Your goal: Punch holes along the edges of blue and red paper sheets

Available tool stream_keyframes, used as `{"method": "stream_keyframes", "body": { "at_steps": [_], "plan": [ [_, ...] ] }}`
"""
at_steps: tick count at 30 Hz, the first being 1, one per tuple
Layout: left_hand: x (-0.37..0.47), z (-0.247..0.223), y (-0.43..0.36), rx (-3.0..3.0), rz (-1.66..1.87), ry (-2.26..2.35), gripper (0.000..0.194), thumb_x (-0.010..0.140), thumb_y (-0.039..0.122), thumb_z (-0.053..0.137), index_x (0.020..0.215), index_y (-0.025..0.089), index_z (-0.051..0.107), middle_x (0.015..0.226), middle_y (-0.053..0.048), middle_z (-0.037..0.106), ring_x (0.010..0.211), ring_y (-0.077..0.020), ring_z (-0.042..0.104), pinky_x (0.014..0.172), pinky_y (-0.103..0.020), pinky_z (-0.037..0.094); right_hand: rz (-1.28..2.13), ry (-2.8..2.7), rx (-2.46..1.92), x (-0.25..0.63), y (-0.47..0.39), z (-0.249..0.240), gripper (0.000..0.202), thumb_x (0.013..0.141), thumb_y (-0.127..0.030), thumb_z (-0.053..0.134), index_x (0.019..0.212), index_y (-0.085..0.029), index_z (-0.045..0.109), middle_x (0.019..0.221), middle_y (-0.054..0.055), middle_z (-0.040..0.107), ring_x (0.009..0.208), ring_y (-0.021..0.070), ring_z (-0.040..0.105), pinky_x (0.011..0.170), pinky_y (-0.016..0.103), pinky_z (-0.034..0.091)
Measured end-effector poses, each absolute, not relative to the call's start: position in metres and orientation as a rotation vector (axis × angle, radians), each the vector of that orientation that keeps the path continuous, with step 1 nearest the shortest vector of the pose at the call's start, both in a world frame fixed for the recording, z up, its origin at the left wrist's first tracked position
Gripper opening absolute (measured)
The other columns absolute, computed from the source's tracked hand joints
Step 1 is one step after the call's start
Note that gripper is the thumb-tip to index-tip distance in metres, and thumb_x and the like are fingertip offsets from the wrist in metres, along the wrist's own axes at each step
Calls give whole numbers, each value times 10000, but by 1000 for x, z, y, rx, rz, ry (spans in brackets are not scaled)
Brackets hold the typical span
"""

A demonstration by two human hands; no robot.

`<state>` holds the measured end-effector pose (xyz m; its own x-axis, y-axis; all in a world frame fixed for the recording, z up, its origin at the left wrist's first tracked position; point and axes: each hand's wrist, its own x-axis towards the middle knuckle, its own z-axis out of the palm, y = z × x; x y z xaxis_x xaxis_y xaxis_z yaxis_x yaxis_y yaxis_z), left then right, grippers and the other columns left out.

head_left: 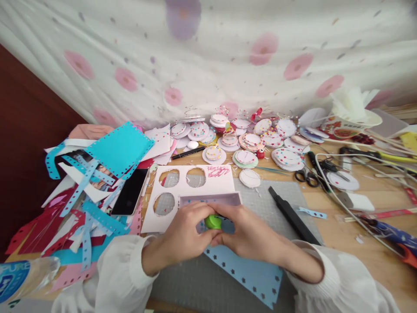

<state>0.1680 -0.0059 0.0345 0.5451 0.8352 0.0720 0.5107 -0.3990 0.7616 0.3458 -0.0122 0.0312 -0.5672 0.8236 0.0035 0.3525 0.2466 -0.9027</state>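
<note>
A green piece (213, 222) sits in the narrow ring formed by the left hand (190, 228) and the right hand (248, 230). Both hands are curled close about it, forefingers meeting on its far side and thumbs together on its near side; which fingertips press on it is hidden. From under the thumbs a blue paper strip (246, 276), with dark flower-shaped marks along its edges, slants toward the wearer and below the right wrist.

Just beyond the fingers lies a shallow lilac box (230, 199), partly covered by the hands, with small blue bits inside. Ahead of the left hand, beside the box, a white card (218, 183) has round cut-outs. The grey mat (185, 282) shows on the near side of both hands and to the right, where a black cutter (295, 216) lies slantwise near the right wrist, reaching to the mat's edge. Past that edge are wood tabletop (337, 237) and a looping white cable (350, 206).

Left of the left hand, a phone (129, 192) and a heap of paper scraps (78, 191) crowd the space, with a clear bottle (41, 271) nearer the wearer. Farther ahead stand dotted paper discs (286, 158); far to the right, a printed tub (345, 128) holds crumpled white material.
</note>
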Motion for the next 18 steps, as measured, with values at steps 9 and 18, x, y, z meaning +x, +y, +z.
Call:
{"method": "stream_keyframes", "body": {
  "at_steps": [9, 18],
  "plan": [
    [166, 39, 7, 1948, 432, 1144, 248, 669, 282, 775, 889, 192, 704, 829, -3, 702, 793, -188, 623, 718, -273, 483, 1309, -2199, -1168, 363, -5, 22, 683, 739, -297, 725, 1355, -245, 435, 1270, 95, 596, 1106, 266, 585, 935, 392, 443],
    [134, 48, 16, 2122, 338, 1189, 471, 720, 371, 747, 1161, 248, 635, 1141, -49, 662, 1060, -251, 590, 936, -366, 443, 1088, -2282, -1373, 369, 6, 30, 133, 794, -136, 599, 900, -185, 662, 845, 49, 709, 705, 185, 627, 644, 284, 436]
  ]
}}
